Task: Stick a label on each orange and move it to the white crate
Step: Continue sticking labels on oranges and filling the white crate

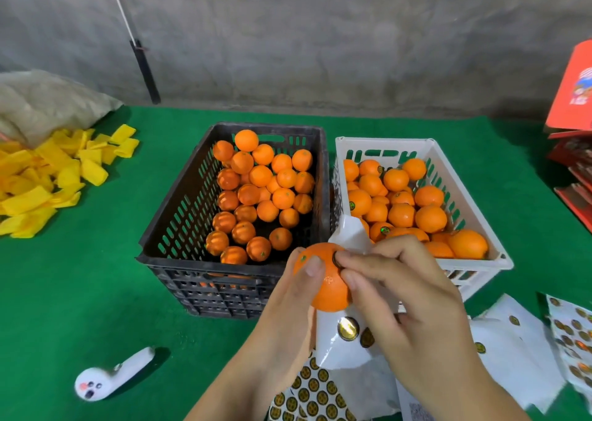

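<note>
While our left hand (296, 287) is gripping the orange (330, 289), our right hand (394, 289) is pinching a label (337, 260) against it.

Slotted plastic white crate (448, 177), glossy orange (330, 289), felt-like green mat (96, 286).

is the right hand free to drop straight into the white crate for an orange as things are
Probably not yet. The right hand is pinching a label against the orange that the left hand holds. The white crate lies just beyond it, top open, so the way looks free once it lets go.
</note>
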`<state>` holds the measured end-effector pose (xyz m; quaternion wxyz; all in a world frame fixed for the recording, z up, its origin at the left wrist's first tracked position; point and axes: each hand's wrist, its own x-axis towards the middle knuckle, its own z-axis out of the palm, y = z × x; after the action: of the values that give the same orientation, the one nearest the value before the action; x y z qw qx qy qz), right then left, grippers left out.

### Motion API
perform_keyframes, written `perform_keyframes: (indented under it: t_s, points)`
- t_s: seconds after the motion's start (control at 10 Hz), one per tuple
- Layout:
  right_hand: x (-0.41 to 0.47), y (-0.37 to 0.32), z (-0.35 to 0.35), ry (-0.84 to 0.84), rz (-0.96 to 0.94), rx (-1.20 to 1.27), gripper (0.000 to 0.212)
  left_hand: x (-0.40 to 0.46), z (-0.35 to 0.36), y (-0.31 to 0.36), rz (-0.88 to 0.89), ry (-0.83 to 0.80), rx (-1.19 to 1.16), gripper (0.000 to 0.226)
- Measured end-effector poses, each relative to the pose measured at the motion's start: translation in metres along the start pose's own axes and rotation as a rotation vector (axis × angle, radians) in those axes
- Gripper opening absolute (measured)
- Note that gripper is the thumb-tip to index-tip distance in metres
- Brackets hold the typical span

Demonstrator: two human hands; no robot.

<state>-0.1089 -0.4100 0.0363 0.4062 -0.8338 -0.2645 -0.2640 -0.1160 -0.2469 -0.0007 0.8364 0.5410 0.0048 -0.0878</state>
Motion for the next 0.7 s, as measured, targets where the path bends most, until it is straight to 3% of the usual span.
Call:
perform_keyframes:
  t_s: [0.1, 0.2, 0.3, 0.4, 0.5, 0.6, 0.7]
  points:
    - [-0.008, 0.005, 0.003, -0.13, -0.036, -0.102, 0.049, -0.001, 0.002, -0.002, 0.01, 0.003, -0.023, 0.085]
    - [-0.01, 0.008, 0.008, -0.219, -0.029, -0.253, 0.066, 0.002, 0.0, -0.011, -0.009, -0.019, -0.061, 0.086]
    - [-0.006, 0.005, 0.008, -0.143, 0.04, -0.251, 0.066, 0.004, -0.001, -0.016, 0.006, -0.037, 0.096, 0.059]
    - [0.007, 0.018, -0.01, -0.095, 0.118, -0.052, 0.069, 0.009, -0.008, -0.02, -0.029, -0.069, 0.146, 0.049]
    - [0.03, 0.051, -0.028, -0.016, 0.207, -0.088, 0.075, 0.017, -0.016, -0.022, -0.085, -0.053, 0.16, 0.052]
    - [0.054, 0.092, -0.032, 0.009, 0.454, -0.3, 0.092, 0.028, -0.024, -0.025, -0.076, -0.045, 0.167, 0.052]
    - [0.054, 0.111, -0.027, -0.097, 0.719, -0.186, 0.103, 0.04, -0.03, -0.022, 0.001, -0.012, 0.175, 0.046]
